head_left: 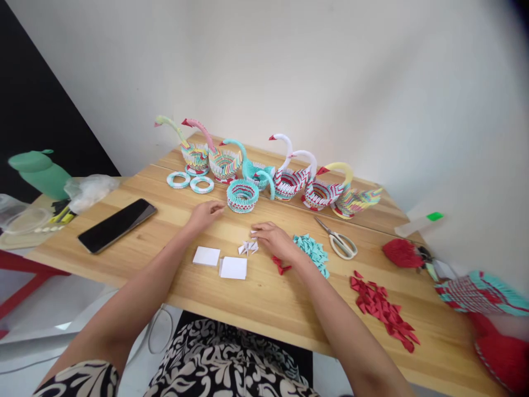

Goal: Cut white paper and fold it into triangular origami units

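Note:
My right hand (273, 238) is closed on a small white folded paper piece (253, 235), just above a little pile of white folded pieces (248, 247). Just left of a round basket of teal, white and red folded paper (242, 196), my left hand (208, 214) has its fingers bent together, apart from the basket; anything between them is too small to make out. Two stacks of white paper slips (206, 256) (233, 268) lie in front of me. Teal folded pieces (313, 253) are heaped beyond my right wrist, and a few red ones (281, 265) lie partly under it.
Several folded-paper swans (288, 179) line the back, with two paper rings (201, 184) at left. A phone (118, 225) lies left. Scissors (339, 241) and red folded pieces (382, 306) are on the right. A green bottle (41, 173) stands far left.

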The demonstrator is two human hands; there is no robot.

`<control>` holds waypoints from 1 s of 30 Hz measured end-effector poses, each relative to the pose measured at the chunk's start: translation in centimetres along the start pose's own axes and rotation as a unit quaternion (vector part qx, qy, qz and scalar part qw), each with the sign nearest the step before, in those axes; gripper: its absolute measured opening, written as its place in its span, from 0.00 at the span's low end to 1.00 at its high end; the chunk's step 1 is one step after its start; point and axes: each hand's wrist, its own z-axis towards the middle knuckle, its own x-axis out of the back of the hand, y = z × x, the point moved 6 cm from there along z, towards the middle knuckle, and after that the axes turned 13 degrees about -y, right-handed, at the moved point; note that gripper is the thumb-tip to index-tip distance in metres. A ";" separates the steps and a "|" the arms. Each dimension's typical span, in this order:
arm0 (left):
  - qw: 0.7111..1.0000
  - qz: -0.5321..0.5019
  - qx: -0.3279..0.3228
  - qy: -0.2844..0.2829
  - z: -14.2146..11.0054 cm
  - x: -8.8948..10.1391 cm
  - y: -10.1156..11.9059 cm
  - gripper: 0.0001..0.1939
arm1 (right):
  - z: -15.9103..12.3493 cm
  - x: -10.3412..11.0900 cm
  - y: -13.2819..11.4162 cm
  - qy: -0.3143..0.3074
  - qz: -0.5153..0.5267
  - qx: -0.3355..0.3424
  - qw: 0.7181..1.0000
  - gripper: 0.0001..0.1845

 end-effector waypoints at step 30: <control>1.000 0.004 0.003 0.006 0.1 -0.1 -0.4 0.19 | -2.0 0.7 -1.4 0.025 -0.010 -0.114 0.993 0.10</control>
